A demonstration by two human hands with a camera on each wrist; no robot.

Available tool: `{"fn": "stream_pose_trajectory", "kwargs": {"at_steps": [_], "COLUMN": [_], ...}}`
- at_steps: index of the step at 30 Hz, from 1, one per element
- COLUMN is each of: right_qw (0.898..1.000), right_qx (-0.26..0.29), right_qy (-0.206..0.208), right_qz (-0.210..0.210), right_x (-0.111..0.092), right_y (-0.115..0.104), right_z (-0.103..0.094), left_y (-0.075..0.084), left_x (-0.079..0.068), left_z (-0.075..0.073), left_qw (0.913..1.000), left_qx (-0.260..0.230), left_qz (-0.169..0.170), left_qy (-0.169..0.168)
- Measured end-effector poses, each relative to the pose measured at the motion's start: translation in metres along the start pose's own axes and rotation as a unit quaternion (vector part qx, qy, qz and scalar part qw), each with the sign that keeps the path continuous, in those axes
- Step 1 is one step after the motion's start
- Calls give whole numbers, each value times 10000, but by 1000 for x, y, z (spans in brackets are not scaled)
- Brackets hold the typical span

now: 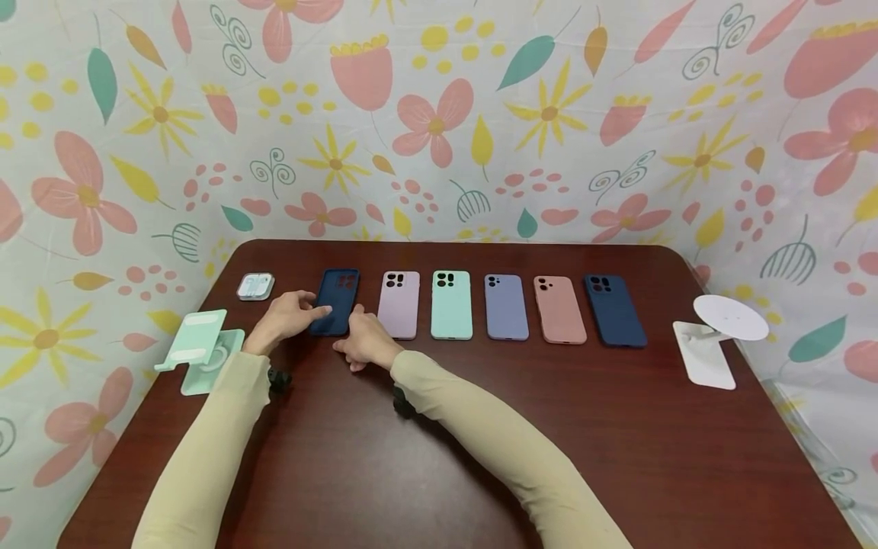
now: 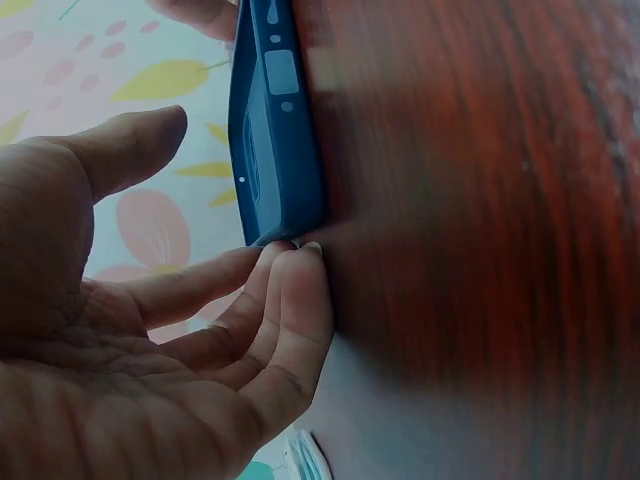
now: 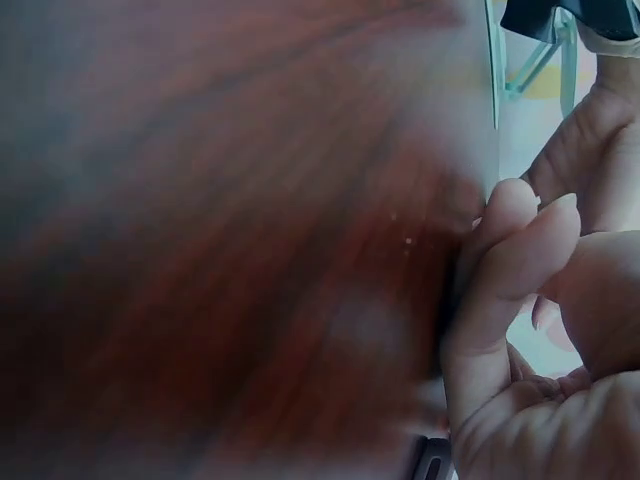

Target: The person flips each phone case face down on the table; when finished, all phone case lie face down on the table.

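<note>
A dark blue phone case (image 1: 338, 296) lies at the left end of a row of cases, its hollow side facing up. At its left edge is my left hand (image 1: 283, 316); in the left wrist view the fingertips (image 2: 305, 290) touch the end of the case while the thumb (image 2: 140, 145) stands apart from it. My right hand (image 1: 368, 341) rests by the lower right corner, index finger stretched along the case's right side. In the right wrist view the right fingers (image 3: 510, 265) are bent near the tabletop, and the case's contact with them is hidden.
To the right lie a lilac case (image 1: 399, 306), a mint case (image 1: 452, 306), a periwinkle case (image 1: 507, 309), a pink case (image 1: 560, 311) and another dark blue case (image 1: 616, 313). A mint stand (image 1: 199, 343), boxed earphones (image 1: 256, 287) and a white stand (image 1: 706, 362) flank the row.
</note>
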State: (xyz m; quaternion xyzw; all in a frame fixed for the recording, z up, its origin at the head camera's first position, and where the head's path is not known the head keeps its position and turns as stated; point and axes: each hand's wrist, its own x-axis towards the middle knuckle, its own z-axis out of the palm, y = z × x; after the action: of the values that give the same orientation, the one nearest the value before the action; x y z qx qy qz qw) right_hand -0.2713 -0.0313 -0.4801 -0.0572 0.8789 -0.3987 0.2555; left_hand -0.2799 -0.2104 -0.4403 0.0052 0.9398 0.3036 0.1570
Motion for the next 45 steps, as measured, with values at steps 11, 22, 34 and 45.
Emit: {"fn": "stream_pose_trajectory", "kwargs": {"at_steps": [11,22,34,45], "right_qw": [10000,9994,9987,9957], "right_qx": [26,117,338,-12], "right_qy": [-33,189,123,387], "right_qz": [83,-273,-363,-843], "right_x": [3,-15,5,17], "right_y": [-4,-5,7,20], "right_z": [-1,-5,2,7], "left_y": [-3,-4,5,13], "left_x": [3,6,2,-1], "left_z": [-7,-5,-4,1], "left_qw": [9970,9977,9987,9978], "left_qx": [68,24,-214,-418], "left_qz": [465,408,-275,-482], "left_qy": [-623,-543,-367,-190]}}
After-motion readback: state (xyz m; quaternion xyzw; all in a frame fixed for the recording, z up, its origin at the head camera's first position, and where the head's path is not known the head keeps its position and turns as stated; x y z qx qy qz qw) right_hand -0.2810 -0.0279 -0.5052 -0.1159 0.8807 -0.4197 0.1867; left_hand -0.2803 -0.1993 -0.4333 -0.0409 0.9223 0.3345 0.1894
